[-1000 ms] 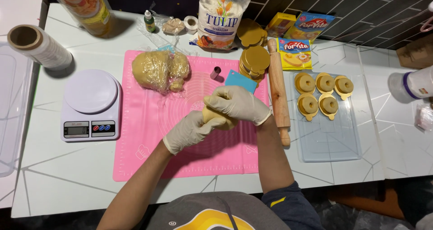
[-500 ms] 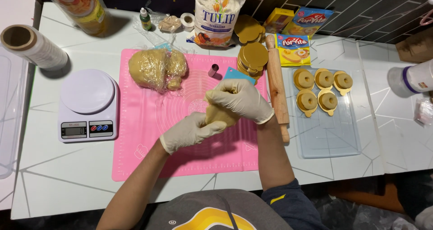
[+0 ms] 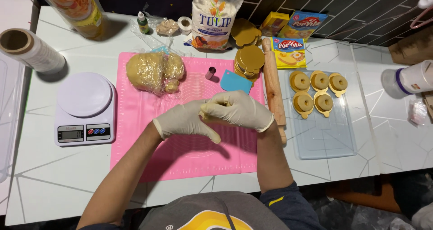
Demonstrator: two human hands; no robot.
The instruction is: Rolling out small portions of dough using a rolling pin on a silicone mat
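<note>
Two gloved hands meet above the middle of the pink mat (image 3: 149, 135), and both forearms come up from the bottom edge and bend toward each other. The left hand (image 3: 185, 121) is cupped, with its fingers closed around a small piece of dough (image 3: 204, 116); only a thin yellow part of the dough shows between the gloves. The right hand (image 3: 239, 110) lies over it from the right side, palm down, with fingers curled and pressing on the same piece. So both hands grip the dough together, a little above the mat.

Behind the hands, on the far left part of the mat, is a big dough lump (image 3: 154, 72) in clear wrap. A blue scraper (image 3: 235, 82) and a small metal ring (image 3: 210, 73) lie near the right hand. A rolling pin (image 3: 272, 88) lies along the right edge of the mat, just beside the right wrist. A scale (image 3: 85, 108) stands left of the mat. At the right, a clear tray (image 3: 324, 135) holds five filled gold moulds (image 3: 318, 92).
</note>
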